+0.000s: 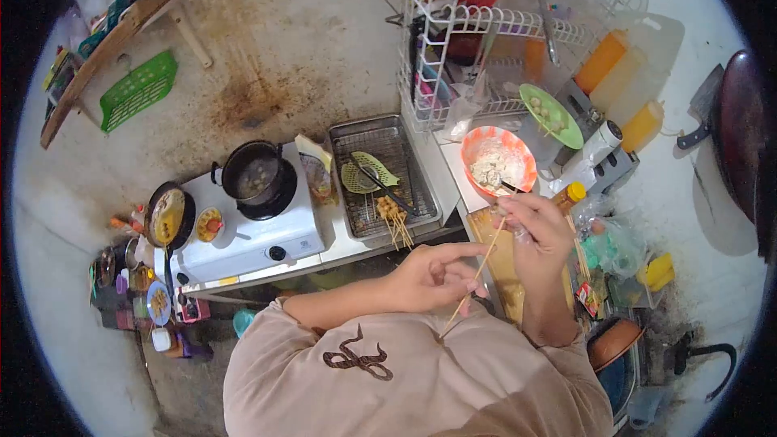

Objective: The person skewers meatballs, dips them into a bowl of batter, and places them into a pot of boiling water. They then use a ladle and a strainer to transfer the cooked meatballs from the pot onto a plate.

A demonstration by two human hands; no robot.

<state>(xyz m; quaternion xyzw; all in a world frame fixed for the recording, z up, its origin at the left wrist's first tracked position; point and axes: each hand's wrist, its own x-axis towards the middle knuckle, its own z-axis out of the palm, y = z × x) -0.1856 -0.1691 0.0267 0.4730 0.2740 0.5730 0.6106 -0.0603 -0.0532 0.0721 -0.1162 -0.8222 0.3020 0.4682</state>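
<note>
A thin bamboo skewer (485, 263) slants in front of my chest. My left hand (430, 278) has its fingers curled round the lower part of it, the forefinger reaching across. At the skewer's upper end, my right hand (536, 231) is closed in a pinch; whether a small piece sits in those fingertips is hidden. Just beyond the right hand stands an orange-and-white bowl (528, 150) with white flour and lumps of dough (495, 168) inside. A dark handle sticks out of it. Beneath the right hand lies a wooden board (511, 291).
A metal tray (380, 125) holds a green slotted ladle (364, 178) and several filled skewers (392, 214). Left of it, a white stove (243, 243) carries a dark pot (252, 163) and a frying pan (188, 218). A green plate (566, 136) with small balls tilts by the dish rack (518, 26).
</note>
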